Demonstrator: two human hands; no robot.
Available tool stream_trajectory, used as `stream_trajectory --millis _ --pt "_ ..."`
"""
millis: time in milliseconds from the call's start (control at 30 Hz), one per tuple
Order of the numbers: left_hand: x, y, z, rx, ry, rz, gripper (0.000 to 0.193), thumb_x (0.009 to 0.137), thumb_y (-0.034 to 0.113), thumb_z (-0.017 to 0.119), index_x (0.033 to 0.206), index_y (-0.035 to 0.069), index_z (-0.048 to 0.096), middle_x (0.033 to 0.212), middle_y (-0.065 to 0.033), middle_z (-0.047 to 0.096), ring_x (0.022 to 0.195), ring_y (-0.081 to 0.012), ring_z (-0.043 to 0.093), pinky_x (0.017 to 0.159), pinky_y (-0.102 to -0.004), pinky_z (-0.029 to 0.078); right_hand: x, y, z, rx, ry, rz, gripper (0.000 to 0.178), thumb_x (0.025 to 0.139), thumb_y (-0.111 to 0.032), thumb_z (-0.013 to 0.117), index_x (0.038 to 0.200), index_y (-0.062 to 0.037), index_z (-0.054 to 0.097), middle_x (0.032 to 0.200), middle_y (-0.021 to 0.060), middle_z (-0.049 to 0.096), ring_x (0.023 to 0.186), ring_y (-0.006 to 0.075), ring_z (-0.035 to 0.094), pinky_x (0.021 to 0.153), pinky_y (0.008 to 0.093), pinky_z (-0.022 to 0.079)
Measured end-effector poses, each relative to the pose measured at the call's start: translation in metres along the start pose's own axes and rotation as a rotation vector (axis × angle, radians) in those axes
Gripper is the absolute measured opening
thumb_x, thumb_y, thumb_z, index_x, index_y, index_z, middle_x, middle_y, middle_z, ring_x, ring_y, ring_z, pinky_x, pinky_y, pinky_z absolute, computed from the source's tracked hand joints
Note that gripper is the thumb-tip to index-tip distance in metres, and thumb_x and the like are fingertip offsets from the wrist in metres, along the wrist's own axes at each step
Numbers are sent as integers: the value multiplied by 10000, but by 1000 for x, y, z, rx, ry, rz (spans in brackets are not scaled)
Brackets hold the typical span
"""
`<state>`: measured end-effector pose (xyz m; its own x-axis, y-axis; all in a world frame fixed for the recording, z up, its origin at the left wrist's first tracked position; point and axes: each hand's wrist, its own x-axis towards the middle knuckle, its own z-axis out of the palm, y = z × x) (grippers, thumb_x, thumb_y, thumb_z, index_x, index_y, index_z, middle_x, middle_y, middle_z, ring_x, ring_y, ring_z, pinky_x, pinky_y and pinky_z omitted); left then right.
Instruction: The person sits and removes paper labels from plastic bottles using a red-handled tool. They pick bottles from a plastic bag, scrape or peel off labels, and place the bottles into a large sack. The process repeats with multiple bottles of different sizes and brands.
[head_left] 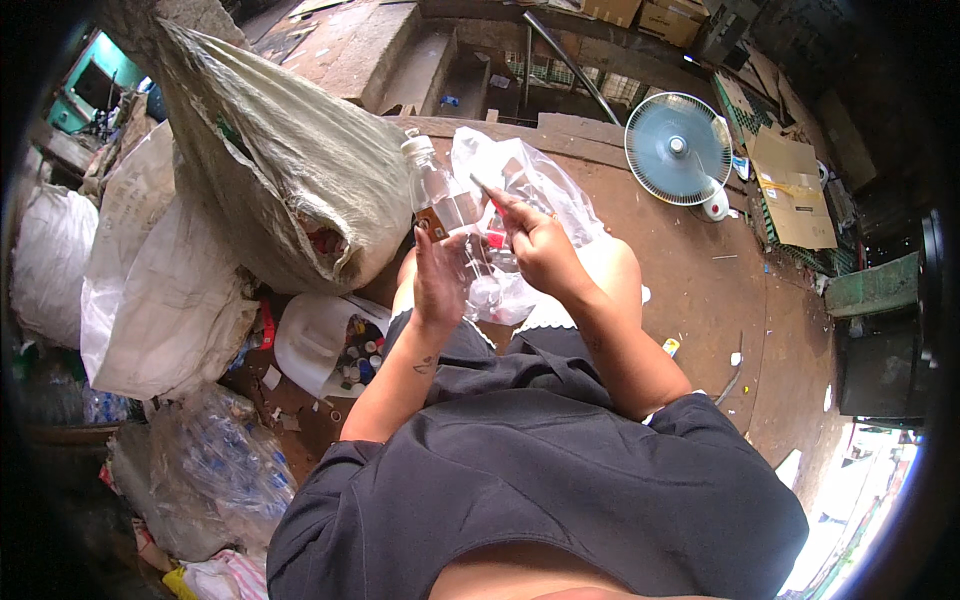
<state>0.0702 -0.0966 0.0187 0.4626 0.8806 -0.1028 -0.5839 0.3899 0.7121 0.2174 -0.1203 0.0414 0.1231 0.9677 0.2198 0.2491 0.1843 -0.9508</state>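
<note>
My left hand (437, 280) is wrapped round the lower part of a clear plastic bottle (430, 185). The bottle stands tilted, its white cap at the top and a brown label on its side. Close by on the right, my right hand (545, 245) is closed on a slim tool (496, 200) with a red part and a greyish tip. That tip points toward the bottle without clearly touching it; its exact kind is hard to make out. Behind both hands a clear plastic bag (570, 190) spreads between my legs, with red bits showing through it.
Left of my knees, a white container (300, 345) holds many coloured bottle caps. A big pale sack (270, 120) hangs over it, beside more white sacks (150, 290) and a bag of bottles (225, 450). A round fan (678, 148) and flattened cardboard (795, 190) are at the far right.
</note>
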Motion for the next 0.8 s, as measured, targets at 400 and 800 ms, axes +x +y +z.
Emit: stream_trajectory --millis 400,800 --pt "6 9 -10 20 75 110 711 865 633 320 1093 -14 509 989 -107 576 847 -193 553 746 -324 451 -18 23 8 570 -93 466 355 890 -136 496 1227 -31 461 768 40 596 563 56 445 515 191 368" --pt "11 35 -24 717 142 461 368 794 166 674 1102 -14 581 918 -73 646 800 -104 602 689 -237 488 -32 13 24 -14 112 23 545 631 -205 789 1073 26 568 967 121 611 856 161 576 777 280 455"
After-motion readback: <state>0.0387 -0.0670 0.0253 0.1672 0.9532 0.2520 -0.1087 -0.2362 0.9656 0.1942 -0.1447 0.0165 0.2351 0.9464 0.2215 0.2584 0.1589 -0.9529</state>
